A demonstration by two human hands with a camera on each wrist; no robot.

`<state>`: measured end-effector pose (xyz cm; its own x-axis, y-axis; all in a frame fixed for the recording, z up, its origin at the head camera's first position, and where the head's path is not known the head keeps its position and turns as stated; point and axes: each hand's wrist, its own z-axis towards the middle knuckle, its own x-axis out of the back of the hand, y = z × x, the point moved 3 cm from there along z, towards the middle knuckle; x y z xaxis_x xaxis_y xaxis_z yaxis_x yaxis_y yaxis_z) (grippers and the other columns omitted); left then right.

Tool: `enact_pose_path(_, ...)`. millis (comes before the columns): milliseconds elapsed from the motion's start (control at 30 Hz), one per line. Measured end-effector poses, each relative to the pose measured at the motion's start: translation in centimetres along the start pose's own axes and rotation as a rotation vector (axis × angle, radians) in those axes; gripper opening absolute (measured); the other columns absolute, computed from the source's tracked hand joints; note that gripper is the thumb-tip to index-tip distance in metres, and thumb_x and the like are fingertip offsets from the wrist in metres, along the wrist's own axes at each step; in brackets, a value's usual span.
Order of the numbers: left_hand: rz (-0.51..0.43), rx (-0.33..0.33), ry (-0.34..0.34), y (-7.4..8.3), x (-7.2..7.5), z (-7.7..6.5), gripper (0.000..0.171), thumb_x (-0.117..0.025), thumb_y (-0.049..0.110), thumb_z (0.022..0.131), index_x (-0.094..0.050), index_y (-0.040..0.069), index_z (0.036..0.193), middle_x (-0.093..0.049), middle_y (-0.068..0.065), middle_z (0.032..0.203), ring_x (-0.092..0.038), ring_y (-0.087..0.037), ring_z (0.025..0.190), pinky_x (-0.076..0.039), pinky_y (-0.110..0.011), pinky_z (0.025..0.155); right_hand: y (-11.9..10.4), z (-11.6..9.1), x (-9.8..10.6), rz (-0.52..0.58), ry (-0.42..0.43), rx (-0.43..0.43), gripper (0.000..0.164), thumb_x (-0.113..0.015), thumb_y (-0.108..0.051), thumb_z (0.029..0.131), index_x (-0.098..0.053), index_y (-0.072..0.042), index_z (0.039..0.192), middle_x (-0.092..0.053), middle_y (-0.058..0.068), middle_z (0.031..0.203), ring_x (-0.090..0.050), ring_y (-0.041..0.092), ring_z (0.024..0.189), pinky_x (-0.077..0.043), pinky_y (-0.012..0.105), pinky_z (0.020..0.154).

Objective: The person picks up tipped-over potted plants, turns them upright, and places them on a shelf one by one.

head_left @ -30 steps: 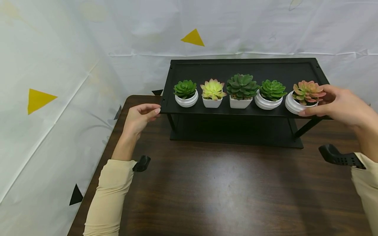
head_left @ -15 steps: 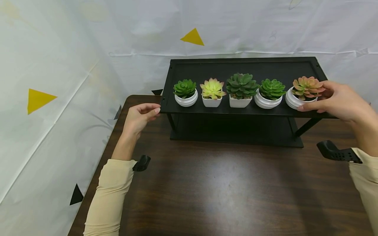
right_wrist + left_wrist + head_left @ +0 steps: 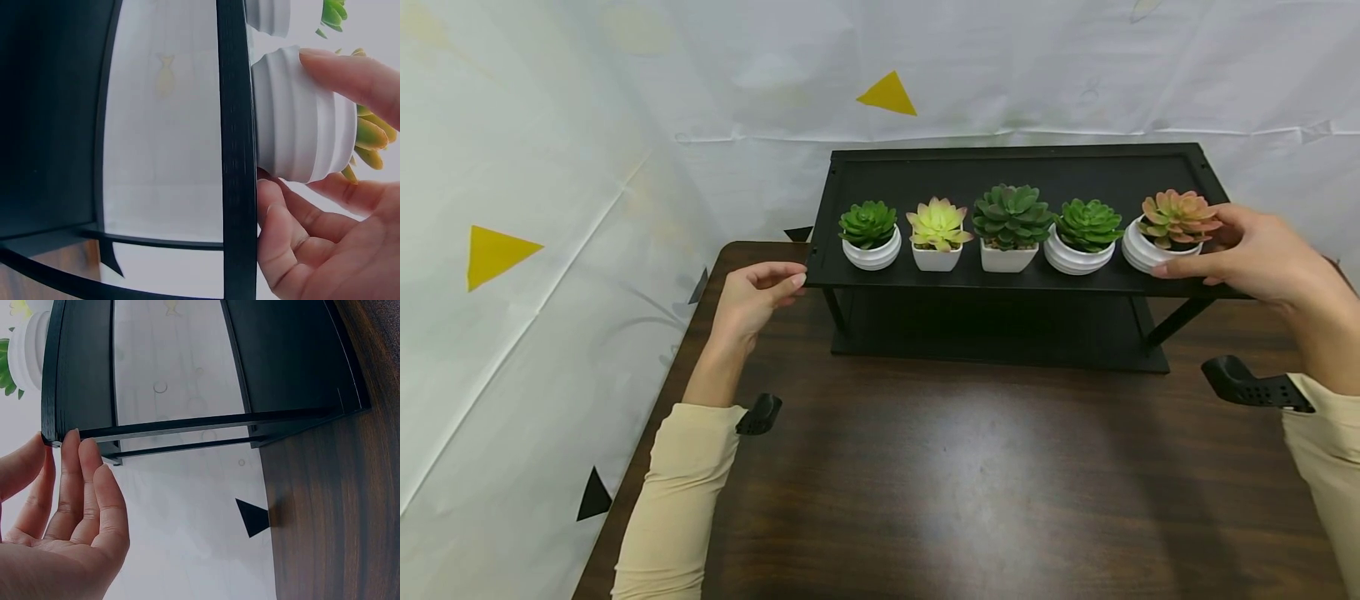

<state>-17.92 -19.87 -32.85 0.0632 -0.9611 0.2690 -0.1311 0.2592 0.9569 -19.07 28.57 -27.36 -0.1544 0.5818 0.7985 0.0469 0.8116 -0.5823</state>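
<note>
My right hand (image 3: 1273, 254) grips the white ribbed pot of a pink-and-orange succulent (image 3: 1180, 218) at the right end of a black two-tier shelf (image 3: 1000, 171). In the right wrist view the thumb lies along one side of the pot (image 3: 297, 119) and fingers are on the other; its base is at the shelf top. My left hand (image 3: 748, 302) pinches the front left corner of the upper tier. The left wrist view has the thumb at the top edge and fingertips (image 3: 72, 440) under the board. Left of the held pot, several other potted succulents stand in a row.
The row holds a green succulent (image 3: 1083, 227), a dark green one (image 3: 1012, 218), a yellow one (image 3: 937, 225) and another green one (image 3: 868, 225). The shelf stands on a dark wooden table (image 3: 955, 475), near a white sheet backdrop (image 3: 1037, 75) with yellow and black triangles.
My right hand has shifted the pink-and-orange succulent slightly back from the shelf's front edge, mostly in the first half second. The left hand stays at the corner.
</note>
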Motion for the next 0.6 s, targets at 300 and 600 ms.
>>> enact_pose_path(300,0.007,0.007,0.000,0.03,-0.02,-0.04,0.032,-0.067,0.017,0.087,-0.064,-0.004,0.111,-0.062,-0.003,0.098,-0.064,-0.008,0.077,-0.051,-0.028,0.082,0.23,-0.12,-0.14,-0.025,0.014,-0.006,0.074,-0.071,-0.036,0.082,-0.036,0.005,0.131,-0.055,0.014,0.099,-0.048,0.012,0.069,-0.044,0.028,0.054)
enact_pose_path(600,-0.008,0.006,0.007,-0.01,-0.08,-0.06,0.032,-0.067,0.017,0.087,-0.064,-0.004,0.111,-0.062,-0.004,0.098,-0.064,-0.009,0.077,-0.050,-0.035,0.086,0.67,-0.92,-0.47,0.025,0.014,-0.023,0.080,-0.065,-0.035,0.087,-0.023,0.010,0.138,-0.037,0.035,0.121,-0.046,0.039,0.097,-0.042,0.044,0.069)
